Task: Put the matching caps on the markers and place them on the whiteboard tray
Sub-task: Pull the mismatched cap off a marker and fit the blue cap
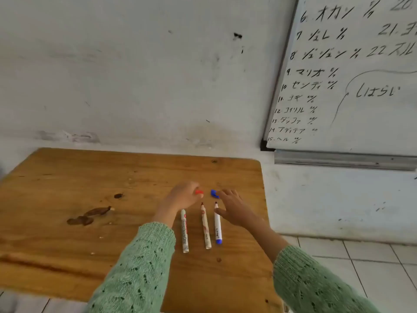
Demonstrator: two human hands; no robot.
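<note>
Three uncapped markers lie side by side on the wooden table: a left marker, a middle marker and a blue-ended marker. Beyond their tips sit a red cap and a blue cap. My left hand curls over the red cap with fingertips touching it. My right hand is spread, fingertips at the blue cap and thumb beside the blue-ended marker. The whiteboard tray hangs under the whiteboard at the upper right.
The table stands against a white wall. Dark stains mark the wood at the left. A gap with white tiled floor lies between the table's right edge and the wall under the tray.
</note>
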